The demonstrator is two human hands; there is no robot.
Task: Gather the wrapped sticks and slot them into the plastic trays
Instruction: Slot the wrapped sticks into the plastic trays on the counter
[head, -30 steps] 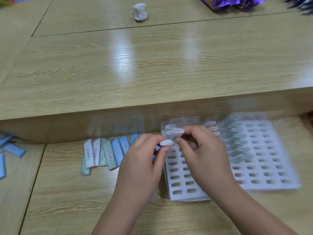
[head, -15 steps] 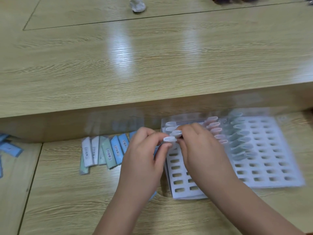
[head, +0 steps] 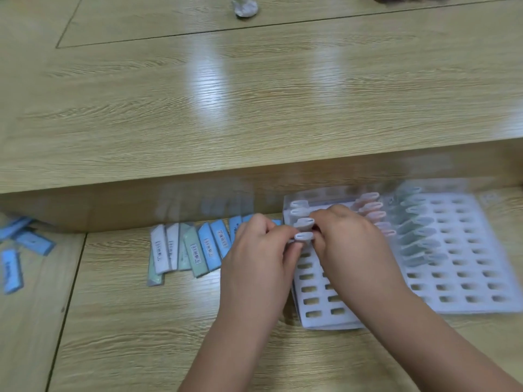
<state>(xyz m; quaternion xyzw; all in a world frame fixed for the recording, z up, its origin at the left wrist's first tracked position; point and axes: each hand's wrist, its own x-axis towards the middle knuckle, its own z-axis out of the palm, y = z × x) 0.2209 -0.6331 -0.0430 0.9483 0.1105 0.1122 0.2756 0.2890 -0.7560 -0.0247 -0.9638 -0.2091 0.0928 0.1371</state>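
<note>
Two white plastic trays with rows of slots lie side by side, the left tray nearer and the right tray beside it. Both my left hand and my right hand pinch one white wrapped stick standing upright at the left tray's first column. Other sticks stand slotted above it and in further columns, pinkish and greenish. A fanned row of loose blue, green and white wrapped sticks lies flat on the table left of my hands.
A raised wooden ledge runs across behind the trays. More blue wrapped sticks lie scattered at the far left. A small white crumpled object sits at the top on the upper surface.
The stick held by both hands has sunk a little lower toward the tray's slots. My view has tilted downward; the hands stay in nearly the same place.
</note>
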